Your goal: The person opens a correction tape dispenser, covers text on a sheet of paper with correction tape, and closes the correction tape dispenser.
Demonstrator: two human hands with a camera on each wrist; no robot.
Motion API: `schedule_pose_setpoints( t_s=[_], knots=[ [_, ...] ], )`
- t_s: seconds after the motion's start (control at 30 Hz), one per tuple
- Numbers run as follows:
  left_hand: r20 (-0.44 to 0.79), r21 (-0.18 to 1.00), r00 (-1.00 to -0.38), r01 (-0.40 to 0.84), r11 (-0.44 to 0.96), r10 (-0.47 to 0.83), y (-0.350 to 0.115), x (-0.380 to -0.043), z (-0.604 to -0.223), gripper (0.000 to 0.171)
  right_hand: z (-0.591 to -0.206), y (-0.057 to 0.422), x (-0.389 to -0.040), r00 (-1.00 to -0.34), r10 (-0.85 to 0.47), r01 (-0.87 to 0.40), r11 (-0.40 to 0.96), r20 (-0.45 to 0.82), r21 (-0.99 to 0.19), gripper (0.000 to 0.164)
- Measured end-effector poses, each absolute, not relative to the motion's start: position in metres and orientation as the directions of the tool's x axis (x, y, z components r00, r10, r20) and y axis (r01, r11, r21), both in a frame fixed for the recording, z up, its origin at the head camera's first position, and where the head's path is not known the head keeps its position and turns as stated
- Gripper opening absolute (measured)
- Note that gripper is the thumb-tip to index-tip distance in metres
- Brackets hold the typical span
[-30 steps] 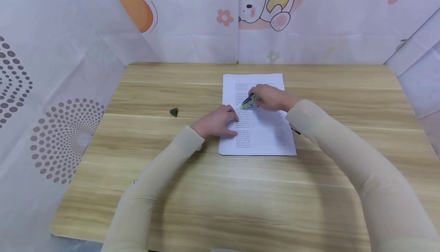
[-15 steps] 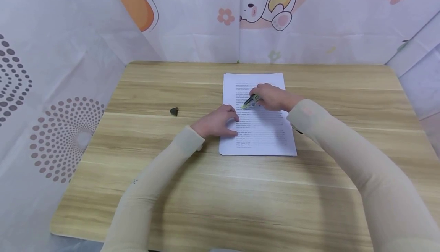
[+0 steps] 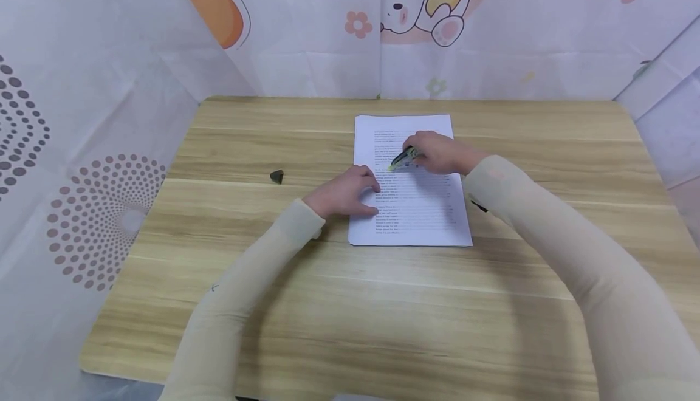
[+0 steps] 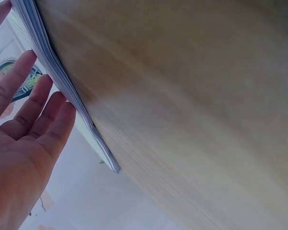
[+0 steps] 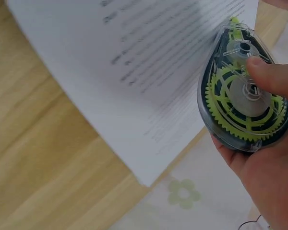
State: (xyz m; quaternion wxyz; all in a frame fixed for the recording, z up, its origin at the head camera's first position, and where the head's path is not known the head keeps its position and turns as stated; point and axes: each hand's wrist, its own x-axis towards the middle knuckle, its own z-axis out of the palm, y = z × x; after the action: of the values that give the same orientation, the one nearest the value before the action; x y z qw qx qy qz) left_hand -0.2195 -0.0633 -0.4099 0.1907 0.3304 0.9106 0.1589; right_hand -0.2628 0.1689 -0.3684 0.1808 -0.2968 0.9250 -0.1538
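Note:
A stack of printed paper (image 3: 421, 225) lies on the wooden table. My right hand (image 3: 437, 153) grips a correction tape dispenser (image 5: 247, 98), with a clear case and green gears inside. Its thumb lies on the case in the right wrist view. The green tip of the dispenser is at a line of text near the middle of the top sheet. My left hand (image 3: 344, 192) rests on the left edge of the stack, thumb and fingers spread apart. In the left wrist view its fingertips (image 4: 69, 108) touch the edge of the sheets.
A small dark wedge-shaped piece (image 3: 277, 177) lies on the table (image 3: 229, 225) left of the paper. Beside the right sleeve, a thin black object (image 3: 479, 205) is partly hidden. A patterned curtain (image 3: 306, 67) hangs behind the table.
My right hand has shifted slightly right with the correction tape dispenser, its tip moving along the text. The left hand and the paper have stayed in place.

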Motion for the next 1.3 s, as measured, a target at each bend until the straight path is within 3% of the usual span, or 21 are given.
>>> schedule_pose_setpoints(
  t_s=[0.33,1.3],
  knots=[
    [-0.232,0.416,-0.716,0.538,0.733,0.658,-0.065,-0.221,-0.409,0.045,-0.368,0.182,-0.262,-0.769,-0.604,-0.477,0.760,-0.210,-0.441,0.031],
    [-0.245,0.430,-0.716,0.525,0.735,0.654,-0.064,-0.222,-0.412,0.045,-0.362,0.173,-0.264,-0.733,-0.608,-0.531,0.791,-0.304,-0.303,0.037]
  ],
)
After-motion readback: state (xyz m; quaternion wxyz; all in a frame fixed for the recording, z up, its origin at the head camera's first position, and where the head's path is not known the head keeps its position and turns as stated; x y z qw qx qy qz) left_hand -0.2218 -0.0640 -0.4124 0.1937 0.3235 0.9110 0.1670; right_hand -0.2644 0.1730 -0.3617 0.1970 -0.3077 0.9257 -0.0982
